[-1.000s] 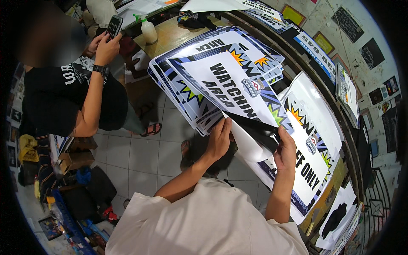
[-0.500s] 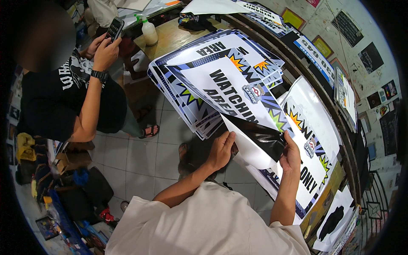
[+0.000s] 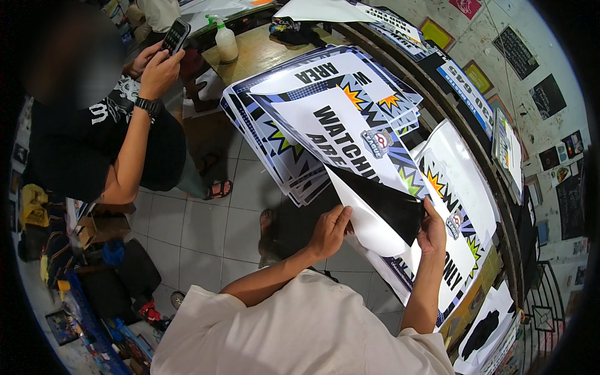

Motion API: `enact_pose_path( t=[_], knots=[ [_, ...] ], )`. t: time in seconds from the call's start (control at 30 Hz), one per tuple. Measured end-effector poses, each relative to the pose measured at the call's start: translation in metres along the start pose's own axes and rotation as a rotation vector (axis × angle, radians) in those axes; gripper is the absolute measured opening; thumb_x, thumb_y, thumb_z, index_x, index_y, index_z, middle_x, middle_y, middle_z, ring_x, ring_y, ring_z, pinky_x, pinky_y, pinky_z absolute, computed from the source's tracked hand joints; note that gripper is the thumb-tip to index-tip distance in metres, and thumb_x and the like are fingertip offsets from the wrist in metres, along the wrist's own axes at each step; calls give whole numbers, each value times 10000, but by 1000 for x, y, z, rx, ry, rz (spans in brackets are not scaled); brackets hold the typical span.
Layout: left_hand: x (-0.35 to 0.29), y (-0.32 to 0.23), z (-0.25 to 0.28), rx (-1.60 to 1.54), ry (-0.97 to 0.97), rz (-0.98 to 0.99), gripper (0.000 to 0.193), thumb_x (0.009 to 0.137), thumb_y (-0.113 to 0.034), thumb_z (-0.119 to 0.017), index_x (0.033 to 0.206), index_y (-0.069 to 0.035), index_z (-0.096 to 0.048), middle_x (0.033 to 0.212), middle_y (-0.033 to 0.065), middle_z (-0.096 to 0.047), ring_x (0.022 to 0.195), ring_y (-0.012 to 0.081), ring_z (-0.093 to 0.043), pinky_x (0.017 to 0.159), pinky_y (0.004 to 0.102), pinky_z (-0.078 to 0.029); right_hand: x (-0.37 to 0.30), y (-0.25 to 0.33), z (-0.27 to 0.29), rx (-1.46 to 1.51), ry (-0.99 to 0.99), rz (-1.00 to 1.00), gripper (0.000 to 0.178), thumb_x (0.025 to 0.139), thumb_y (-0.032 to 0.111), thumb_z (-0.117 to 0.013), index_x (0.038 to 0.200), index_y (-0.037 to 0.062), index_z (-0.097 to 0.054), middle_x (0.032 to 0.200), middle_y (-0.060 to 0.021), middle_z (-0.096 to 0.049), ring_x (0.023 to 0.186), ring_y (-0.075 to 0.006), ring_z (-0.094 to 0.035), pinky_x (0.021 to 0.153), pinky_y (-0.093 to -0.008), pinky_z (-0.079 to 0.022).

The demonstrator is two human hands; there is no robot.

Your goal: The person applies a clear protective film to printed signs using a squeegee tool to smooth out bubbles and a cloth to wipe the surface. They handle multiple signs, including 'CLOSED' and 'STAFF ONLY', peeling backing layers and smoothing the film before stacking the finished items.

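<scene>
A printed sign sheet (image 3: 337, 128) with bold black lettering and purple and orange starbursts lies over a stack of similar signs. Its near end is lifted, showing a glossy black underside (image 3: 384, 203) with a white backing sheet (image 3: 369, 231) peeled partly away. My left hand (image 3: 330, 232) is closed on the left edge of the white backing sheet; its fingertips are partly hidden. At the other side, my right hand (image 3: 431, 230) pinches the lifted corner of the sign sheet, thumb uppermost. Another printed sign (image 3: 459, 262) lies on the table beneath my right hand.
The sign stack (image 3: 284, 153) overhangs the table's left edge. A spray bottle (image 3: 226, 44) and a dark patterned cloth (image 3: 294, 31) sit at the far end. At left, another person (image 3: 147, 125) stands holding a phone (image 3: 175, 36). A long rail (image 3: 503, 169) runs along the right.
The white backing sheet is pulled further back from the sign sheet, and more of the black underside shows. Both hands have shifted slightly toward me, keeping their grips.
</scene>
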State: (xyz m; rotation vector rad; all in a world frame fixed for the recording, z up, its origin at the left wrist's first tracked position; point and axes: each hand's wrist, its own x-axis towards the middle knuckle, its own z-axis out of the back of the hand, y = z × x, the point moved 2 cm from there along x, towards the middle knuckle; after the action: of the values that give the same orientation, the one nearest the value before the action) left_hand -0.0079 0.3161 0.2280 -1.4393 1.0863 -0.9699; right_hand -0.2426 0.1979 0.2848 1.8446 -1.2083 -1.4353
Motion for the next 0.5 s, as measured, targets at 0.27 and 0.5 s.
enact_pose_path(
  t=[0.27, 0.5],
  knots=[
    [-7, 8, -1, 16, 60, 44, 458, 1117, -370, -424, 844, -32, -570, 632, 58, -621, 549, 142, -567, 532, 310, -447, 26, -10, 38, 2, 3, -2, 257, 987, 218, -682, 1197, 71, -660, 1017, -3, -715, 823, -91, -672, 591, -220, -488],
    [-7, 10, 3, 41, 84, 5, 465, 1118, -372, -417, 830, -35, -555, 631, 69, -609, 561, 153, -576, 546, 320, -452, 29, -11, 35, 30, -35, -24, 227, 997, 217, -668, 1166, 65, -659, 964, -31, -728, 784, -134, -698, 639, -242, -525]
  ],
)
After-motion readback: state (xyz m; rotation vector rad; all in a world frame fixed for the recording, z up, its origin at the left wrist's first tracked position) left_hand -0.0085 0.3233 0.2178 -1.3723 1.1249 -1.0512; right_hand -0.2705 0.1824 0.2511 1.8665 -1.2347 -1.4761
